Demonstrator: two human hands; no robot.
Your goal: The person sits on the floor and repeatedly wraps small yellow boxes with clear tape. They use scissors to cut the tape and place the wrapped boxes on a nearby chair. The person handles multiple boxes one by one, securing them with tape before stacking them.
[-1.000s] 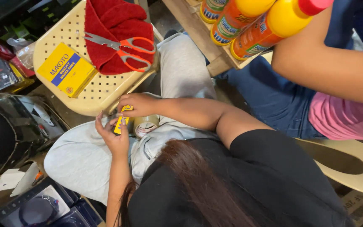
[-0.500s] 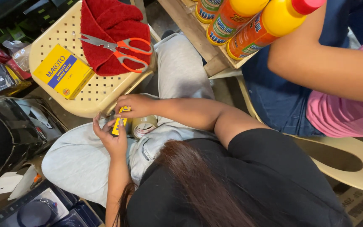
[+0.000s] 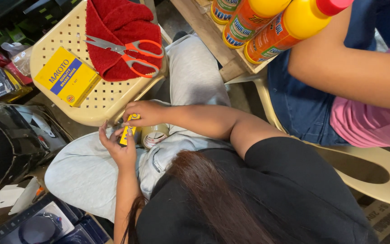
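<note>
On the cream perforated stool [image 3: 109, 97], a yellow-and-blue box [image 3: 68, 77] lies near its left edge, with orange-handled scissors [image 3: 129, 53] on a red cloth [image 3: 123, 36] at the back. I see my left hand [image 3: 118, 151] and right hand [image 3: 143, 113] both pinching a small yellow packet [image 3: 128, 131] over my lap. A tape roll [image 3: 154, 134] sits just beside it.

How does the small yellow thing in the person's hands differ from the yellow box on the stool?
The small yellow item is narrow and held between the left hand and right hand over the lap; the yellow box is much larger, flat and lies untouched on the cream stool. Both are yellow with blue markings.
</note>
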